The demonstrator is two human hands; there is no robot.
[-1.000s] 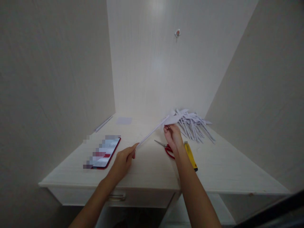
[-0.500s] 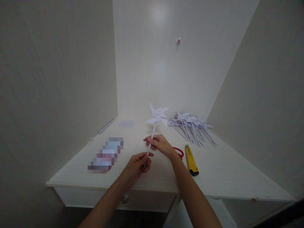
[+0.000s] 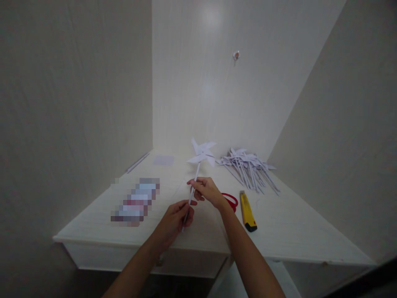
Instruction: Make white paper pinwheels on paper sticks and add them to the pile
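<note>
A white paper pinwheel stands tilted above the desk, its blades up and its thin white stick running down between my hands. My left hand grips the lower part of the stick, with the stick's end poking out below the fingers. Higher up, my right hand pinches the same stick between thumb and fingers. Beside my right wrist lie red-handled scissors, partly covered by the arm. A yellow utility knife rests just to their right.
Several finished paper pinwheels are heaped at the back right of the white desk. Thin white sticks lie along the left wall, near a paper sheet. A pixelated object sits at the left. Walls enclose three sides.
The view has shifted slightly. The pinwheel and both hands sit a little further left and lower, and more of the stick's end shows below my left hand. Both hands keep their hold.
</note>
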